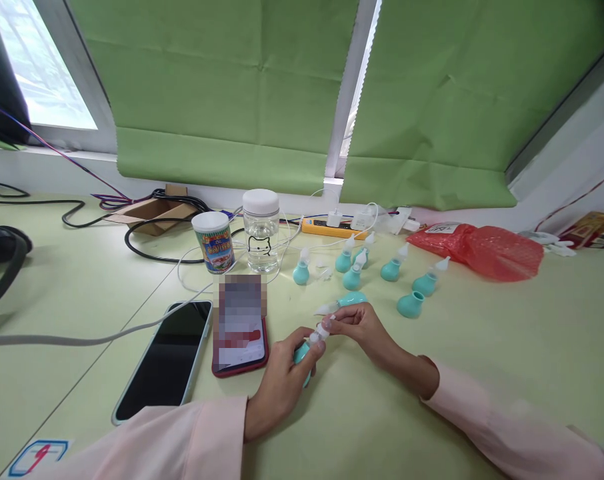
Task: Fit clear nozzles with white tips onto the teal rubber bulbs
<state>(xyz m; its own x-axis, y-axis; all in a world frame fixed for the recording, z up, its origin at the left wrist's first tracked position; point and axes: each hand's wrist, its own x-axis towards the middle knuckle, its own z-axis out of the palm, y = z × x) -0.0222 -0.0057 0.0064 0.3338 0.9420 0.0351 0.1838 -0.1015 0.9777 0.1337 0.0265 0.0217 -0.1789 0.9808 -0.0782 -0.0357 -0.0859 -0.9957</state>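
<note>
My left hand (287, 370) wraps round a teal bulb nasal aspirator (301, 353), tilted with its whitish nozzle up and to the right. At that nozzle, my right hand (359, 327) pinches the pale tip (327, 325) between thumb and fingers; the fingers partly cover it. Just beyond my right hand another teal aspirator (352, 299) lies on its side, its clear nozzle pointing left. Several more aspirators, such as one (301, 268) at the left and one (391, 267) farther right, stand behind it. An open teal bulb (411, 305) without a nozzle sits at the right.
Left of my hands lie a red-cased phone (241, 327) and a dark-screened phone (165, 360), with a grey cable across. Behind stand a printed tub (215, 243) and a clear jar (261, 233). A yellow power strip (325, 229) and red plastic bag (482, 250) lie near the window.
</note>
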